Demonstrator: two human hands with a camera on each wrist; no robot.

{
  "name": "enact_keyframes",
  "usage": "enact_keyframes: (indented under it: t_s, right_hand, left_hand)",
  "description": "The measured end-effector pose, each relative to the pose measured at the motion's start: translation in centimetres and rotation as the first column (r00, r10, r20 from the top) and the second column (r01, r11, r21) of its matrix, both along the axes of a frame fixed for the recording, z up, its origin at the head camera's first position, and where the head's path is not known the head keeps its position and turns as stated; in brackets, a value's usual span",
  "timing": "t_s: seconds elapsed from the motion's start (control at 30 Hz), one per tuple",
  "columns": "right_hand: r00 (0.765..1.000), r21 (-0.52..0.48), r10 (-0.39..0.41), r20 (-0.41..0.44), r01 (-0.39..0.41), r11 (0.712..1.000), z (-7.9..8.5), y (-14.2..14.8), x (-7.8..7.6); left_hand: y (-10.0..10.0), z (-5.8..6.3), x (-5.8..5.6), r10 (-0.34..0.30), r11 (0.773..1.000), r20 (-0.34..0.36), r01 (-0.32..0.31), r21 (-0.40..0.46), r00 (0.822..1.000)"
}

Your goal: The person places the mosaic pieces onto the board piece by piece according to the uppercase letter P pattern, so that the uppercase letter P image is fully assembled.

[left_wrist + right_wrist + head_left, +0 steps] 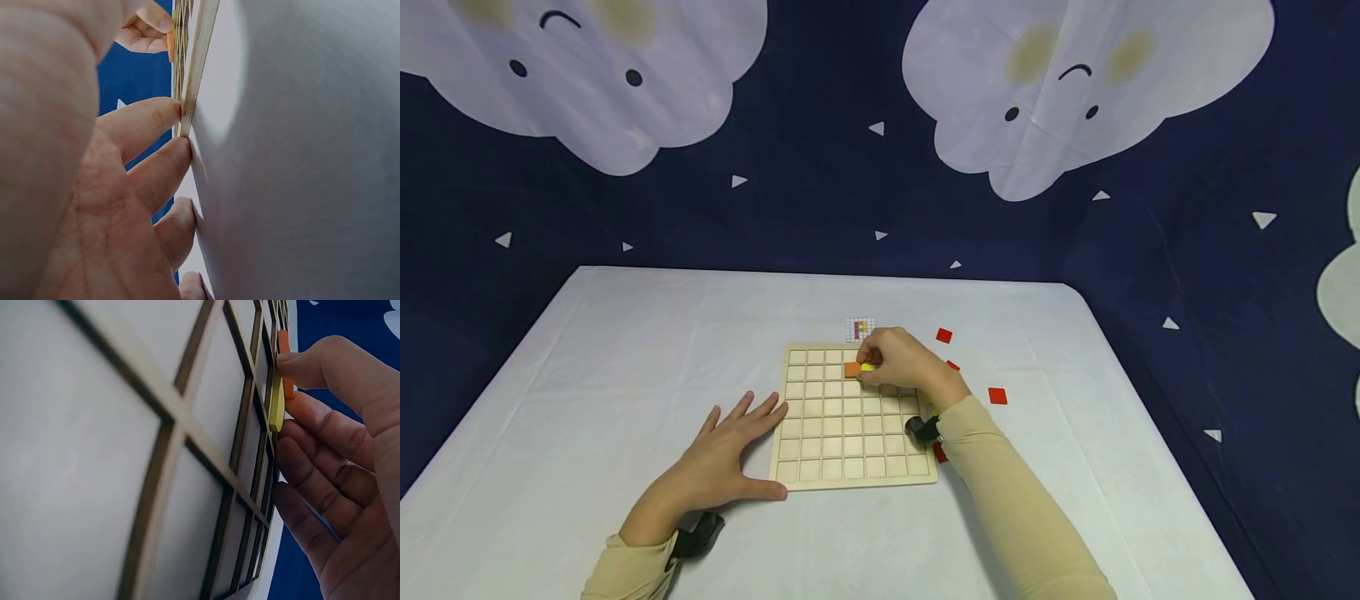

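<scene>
In the head view, a wooden grid board (811, 427) lies on a white tablecloth (625, 358). The left hand (722, 462) is spread wide, fingers straight and apart, holding nothing; its fingertips reach the board's left edge and its thumb lies at the near left corner. The right hand (898, 358) is over the far part of the board, fingers bent, with thumb and fingertips at a yellow tile (868, 367). Just left of that tile, an orange tile (852, 370) lies on the board near its far edge. A small pattern card (860, 330) is just beyond that edge. To the right, a red tile (944, 336) and another red square (997, 396) lie on the cloth; more pieces are partly hidden by the right arm.

In the left wrist view, two of the left hand's fingertips touch the board's side, while the lower fingers rest by the cloth.

In the right wrist view, the thumb and index finger close on the yellow tile, which stands slightly above the squares, with the orange tile right behind it. The other fingers are loosely curved near the board's surface.
</scene>
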State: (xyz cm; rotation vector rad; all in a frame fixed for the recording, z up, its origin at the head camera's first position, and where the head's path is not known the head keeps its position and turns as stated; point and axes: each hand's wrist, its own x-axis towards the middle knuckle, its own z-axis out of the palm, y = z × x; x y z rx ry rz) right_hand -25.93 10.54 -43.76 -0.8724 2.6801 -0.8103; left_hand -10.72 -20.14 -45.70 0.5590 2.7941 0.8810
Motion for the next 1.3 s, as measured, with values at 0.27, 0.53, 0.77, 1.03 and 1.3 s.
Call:
enact_keyframes:
  t_s: [0.27,0.53,0.77,1.03,1.3]
  right_hand:
    - [1.000,0.011,-0.009,-0.003,0.009,1.000,0.06,-0.18,0.01]
    - [1.000,0.017,-0.018,0.003,0.018,1.000,0.21,-0.36,0.20]
    - [1.000,0.021,-0.028,0.003,0.028,0.999,0.21,-0.39,0.31]
    - [0.999,0.025,-0.039,0.016,0.039,0.999,0.20,-0.33,0.37]
    - [0.999,0.027,-0.048,0.023,0.047,0.999,0.07,-0.34,0.31]
  left_hand:
    - [0.03,0.09,-0.02,-0.003,1.000,-0.005,0.003,0.002,1.000]
    - [0.00,0.09,0.06,-0.002,1.000,-0.007,0.002,0.001,1.000]
    - [-0.10,0.00,0.05,-0.002,1.000,-0.004,0.002,0.000,1.000]
    - [-0.01,-0.05,-0.01,-0.004,1.000,-0.002,0.004,-0.001,1.000]
    - [0.14,-0.10,-0.11,-0.004,1.000,0.000,0.004,-0.002,1.000]
